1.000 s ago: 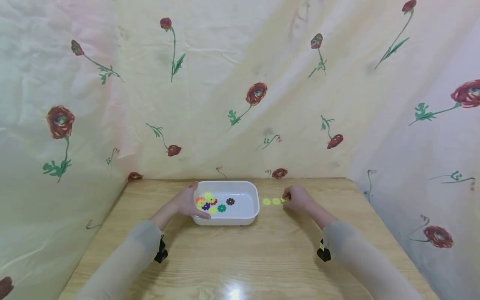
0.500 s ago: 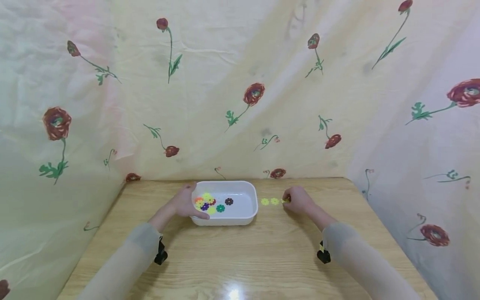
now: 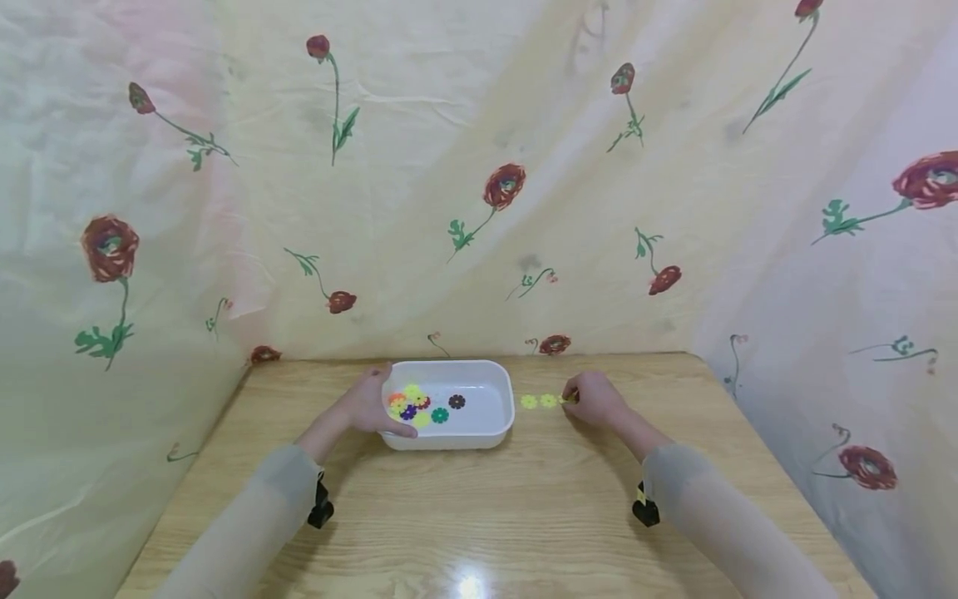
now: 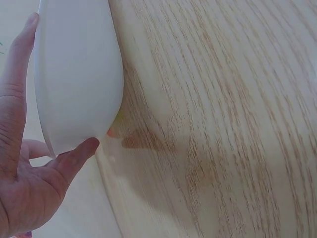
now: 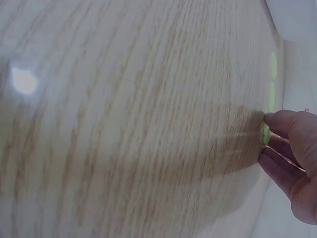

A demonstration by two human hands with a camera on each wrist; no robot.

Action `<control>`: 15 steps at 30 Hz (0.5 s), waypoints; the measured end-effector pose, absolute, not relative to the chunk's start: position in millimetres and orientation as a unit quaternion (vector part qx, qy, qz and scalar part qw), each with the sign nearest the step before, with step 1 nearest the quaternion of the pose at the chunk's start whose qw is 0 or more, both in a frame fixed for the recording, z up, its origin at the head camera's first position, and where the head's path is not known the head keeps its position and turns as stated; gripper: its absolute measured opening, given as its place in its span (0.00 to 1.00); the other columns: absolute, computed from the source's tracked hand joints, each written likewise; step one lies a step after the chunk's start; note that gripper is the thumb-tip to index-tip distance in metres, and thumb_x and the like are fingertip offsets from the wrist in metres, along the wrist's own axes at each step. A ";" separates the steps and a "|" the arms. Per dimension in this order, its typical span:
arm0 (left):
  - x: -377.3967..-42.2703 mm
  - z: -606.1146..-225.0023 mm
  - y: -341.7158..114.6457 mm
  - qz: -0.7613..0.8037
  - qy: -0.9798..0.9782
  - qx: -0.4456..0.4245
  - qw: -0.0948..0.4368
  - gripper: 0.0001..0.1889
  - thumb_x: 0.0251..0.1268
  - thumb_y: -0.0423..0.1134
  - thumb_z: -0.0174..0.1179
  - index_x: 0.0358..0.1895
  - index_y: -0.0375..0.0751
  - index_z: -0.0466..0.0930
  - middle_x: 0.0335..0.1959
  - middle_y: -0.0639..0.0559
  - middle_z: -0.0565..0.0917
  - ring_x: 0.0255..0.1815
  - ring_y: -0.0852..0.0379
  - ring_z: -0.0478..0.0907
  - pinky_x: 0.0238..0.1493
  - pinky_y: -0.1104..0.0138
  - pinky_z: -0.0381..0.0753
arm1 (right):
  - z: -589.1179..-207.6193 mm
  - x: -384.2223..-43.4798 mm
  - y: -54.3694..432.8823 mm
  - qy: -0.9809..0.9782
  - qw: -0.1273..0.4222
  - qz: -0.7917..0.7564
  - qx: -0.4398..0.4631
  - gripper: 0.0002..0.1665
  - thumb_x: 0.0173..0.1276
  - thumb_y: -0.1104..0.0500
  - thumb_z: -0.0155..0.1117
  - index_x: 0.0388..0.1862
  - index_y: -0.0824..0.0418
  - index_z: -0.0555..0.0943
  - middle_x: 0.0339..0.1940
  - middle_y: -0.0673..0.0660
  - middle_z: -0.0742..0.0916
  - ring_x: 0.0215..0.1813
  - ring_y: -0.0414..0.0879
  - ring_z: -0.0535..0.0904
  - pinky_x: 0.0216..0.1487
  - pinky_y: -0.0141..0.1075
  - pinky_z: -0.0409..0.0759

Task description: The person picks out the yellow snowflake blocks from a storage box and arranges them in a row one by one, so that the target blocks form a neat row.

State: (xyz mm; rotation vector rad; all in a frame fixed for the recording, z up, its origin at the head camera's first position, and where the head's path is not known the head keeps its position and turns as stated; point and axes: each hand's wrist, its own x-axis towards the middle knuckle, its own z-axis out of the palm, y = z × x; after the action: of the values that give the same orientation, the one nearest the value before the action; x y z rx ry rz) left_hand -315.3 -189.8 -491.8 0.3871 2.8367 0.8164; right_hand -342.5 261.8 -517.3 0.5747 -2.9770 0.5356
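Observation:
A white plastic tub (image 3: 449,443) stands on the wooden table, with flower-shaped plastic pieces gathered mostly toward its left end. My left hand (image 3: 367,405) grips that end, thumb over the front rim; the left wrist view shows the fingers spread along the tub's wall. To the tub's right, two yellow flower pieces (image 3: 529,402) lie flat in a row. At the row's right end, my right hand (image 3: 599,401) pinches a third yellow flower piece (image 5: 266,135) at the tabletop, partly hidden by the fingers.
Inside the tub are a green piece (image 3: 439,415), a dark brown piece (image 3: 456,402) and several others in yellow, orange, purple and red. Behind the wooden table (image 3: 479,507) hangs a flower-patterned cloth (image 3: 419,216), which also covers both sides.
The view shifts slightly. Both hands keep their places, and the right fingers stay on the third yellow flower piece with barely any movement.

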 end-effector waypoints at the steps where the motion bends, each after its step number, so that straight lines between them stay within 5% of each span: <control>1: -315.4 -492.1 -190.0 0.273 0.950 0.129 0.083 0.76 0.40 0.69 0.83 0.85 0.30 0.48 0.82 0.27 0.60 0.78 0.29 0.66 0.76 0.33 0.70 | -517.4 -342.2 261.6 -0.967 0.031 0.175 0.186 0.04 0.64 0.65 0.77 0.35 0.65 0.90 0.34 0.58 0.92 0.37 0.47 0.87 0.45 0.45 0.89; 15: -318.2 -493.1 -190.8 0.274 0.949 0.131 0.088 0.76 0.40 0.68 0.84 0.86 0.31 0.47 0.82 0.27 0.59 0.79 0.29 0.65 0.77 0.34 0.69 | -505.1 -344.9 263.8 -0.966 -0.001 0.214 0.145 0.12 0.71 0.61 0.68 0.47 0.66 0.89 0.43 0.62 0.92 0.44 0.52 0.89 0.47 0.48 0.89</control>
State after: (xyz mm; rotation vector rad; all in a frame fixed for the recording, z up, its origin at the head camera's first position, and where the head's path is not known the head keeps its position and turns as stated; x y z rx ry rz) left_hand -318.2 -190.8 -493.1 0.3911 2.8243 0.8169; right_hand -344.9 263.8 -505.1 0.4546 -3.0365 0.6741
